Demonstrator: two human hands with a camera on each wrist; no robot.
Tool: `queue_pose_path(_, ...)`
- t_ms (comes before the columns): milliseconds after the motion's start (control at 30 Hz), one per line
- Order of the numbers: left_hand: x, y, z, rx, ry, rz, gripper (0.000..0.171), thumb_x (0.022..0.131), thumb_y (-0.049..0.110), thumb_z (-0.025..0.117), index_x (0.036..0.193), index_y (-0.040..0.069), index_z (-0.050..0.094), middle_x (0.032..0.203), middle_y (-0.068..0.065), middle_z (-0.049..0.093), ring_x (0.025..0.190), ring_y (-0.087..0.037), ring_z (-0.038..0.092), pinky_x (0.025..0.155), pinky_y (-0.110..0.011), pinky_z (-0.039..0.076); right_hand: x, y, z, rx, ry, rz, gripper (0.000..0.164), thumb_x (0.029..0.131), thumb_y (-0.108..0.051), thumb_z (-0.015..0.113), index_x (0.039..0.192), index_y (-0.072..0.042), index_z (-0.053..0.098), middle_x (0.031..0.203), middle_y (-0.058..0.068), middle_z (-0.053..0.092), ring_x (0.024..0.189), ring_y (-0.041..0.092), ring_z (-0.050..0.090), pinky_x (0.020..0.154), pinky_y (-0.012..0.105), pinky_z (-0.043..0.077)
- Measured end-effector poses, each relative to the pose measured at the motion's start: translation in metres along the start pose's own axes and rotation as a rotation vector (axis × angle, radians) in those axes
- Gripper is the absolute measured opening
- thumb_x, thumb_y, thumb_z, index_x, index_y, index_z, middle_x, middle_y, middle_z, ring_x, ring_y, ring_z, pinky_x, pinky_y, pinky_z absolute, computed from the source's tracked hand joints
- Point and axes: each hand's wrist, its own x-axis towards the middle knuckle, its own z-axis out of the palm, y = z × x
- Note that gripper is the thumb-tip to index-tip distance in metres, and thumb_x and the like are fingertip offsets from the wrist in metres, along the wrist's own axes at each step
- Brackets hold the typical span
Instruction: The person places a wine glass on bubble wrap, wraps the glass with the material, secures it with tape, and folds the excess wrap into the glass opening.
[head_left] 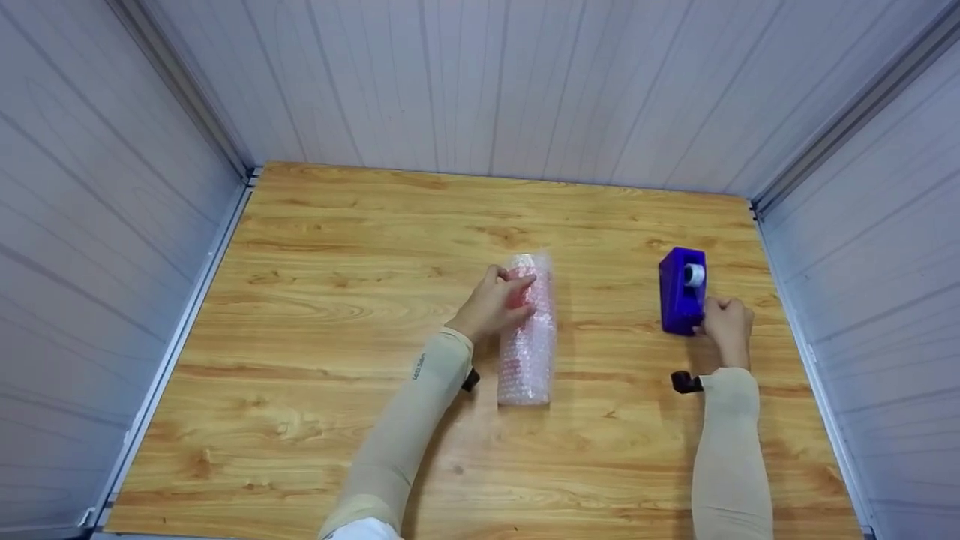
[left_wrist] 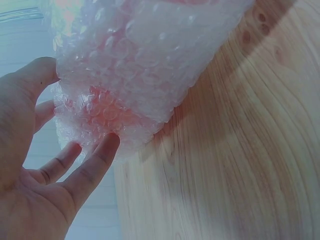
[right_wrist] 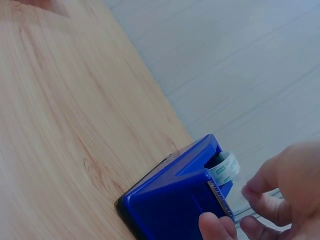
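Note:
A roll-shaped bundle in clear bubble wrap [head_left: 527,352], pinkish red showing through, lies lengthwise on the wooden table. My left hand [head_left: 491,304] rests on its upper half from the left; in the left wrist view its spread fingertips touch the bubbles. What is inside the wrap is hidden. To the right stands a blue tape dispenser [head_left: 675,296] with a white roll of tape [head_left: 694,275] in it. My right hand [head_left: 727,324] is at its near end, beside the toothed cutter [right_wrist: 220,199]. Thumb and finger pinch the clear tape close to the roll.
The wood-grain table [head_left: 315,420] is bounded by pale panel walls [head_left: 465,82] at the back and both sides. A small black wrist camera [head_left: 684,382] sticks out from the right sleeve, and another [head_left: 470,379] from the left.

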Motion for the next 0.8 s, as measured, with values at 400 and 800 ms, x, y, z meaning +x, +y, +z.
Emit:
queue_pose_path(400,0.001,0.000,-0.002,0.027,0.001,0.027,0.061,0.093,0.036,0.072,0.148,0.019,0.052,0.122,-0.013,0.043,0.108,-0.023,0.045,0.095,-0.034,0.045,-0.007,0.003,0.003,0.133,0.012,0.047,0.026,0.102,-0.020,0.041,0.083,-0.005,0.049,0.076,0.008,0.058,0.062,0.012,0.068,0.067,0.025,0.057)
queue_pose_path(800,0.001,-0.001,-0.001,-0.002,-0.005,0.012,0.060,0.094,0.037,0.071,0.149,0.021,0.051,0.121,-0.010,0.041,0.106,-0.021,0.045,0.093,-0.032,0.046,-0.018,0.010,0.015,0.461,0.085,0.138,0.025,0.102,-0.015,0.046,0.087,0.005,0.045,0.096,0.014,0.052,0.078,0.017,0.064,0.080,0.029,0.058)
